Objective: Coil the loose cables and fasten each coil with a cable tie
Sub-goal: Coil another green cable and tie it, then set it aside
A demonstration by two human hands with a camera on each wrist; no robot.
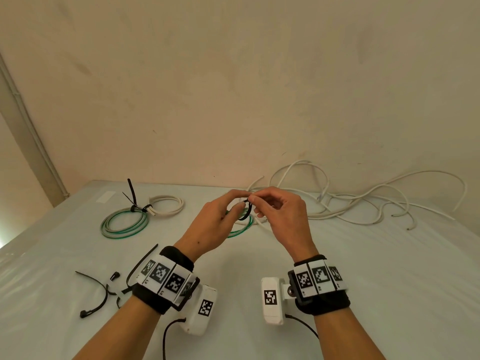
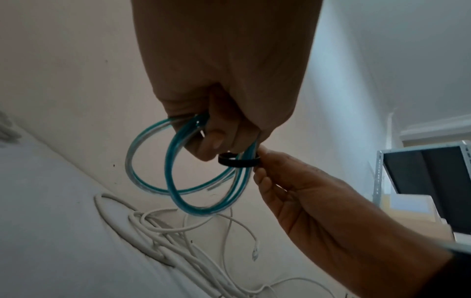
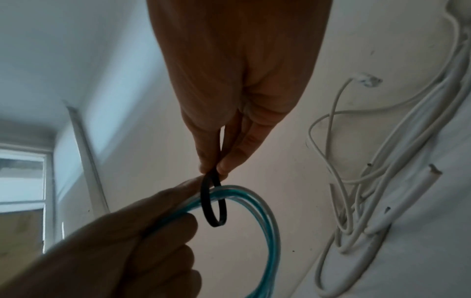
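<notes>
My left hand (image 1: pixel 220 211) grips a coil of green and clear cable (image 2: pixel 178 181) (image 3: pixel 254 217) (image 1: pixel 241 229), lifted above the table. A black cable tie (image 1: pixel 246 211) (image 2: pixel 238 159) (image 3: pixel 213 203) is looped around the coil's strands. My right hand (image 1: pixel 270 203) pinches the tie's ends between thumb and forefinger, right beside the left fingertips. Loose white cables (image 1: pixel 363 201) (image 2: pixel 178 231) (image 3: pixel 369 201) lie tangled at the back right of the table.
At the back left lie a tied green coil (image 1: pixel 124 224) and a tied white coil (image 1: pixel 166 206). Spare black cable ties (image 1: pixel 104 289) lie near the front left. The table (image 1: pixel 389 268) has a white cover; a wall stands behind it.
</notes>
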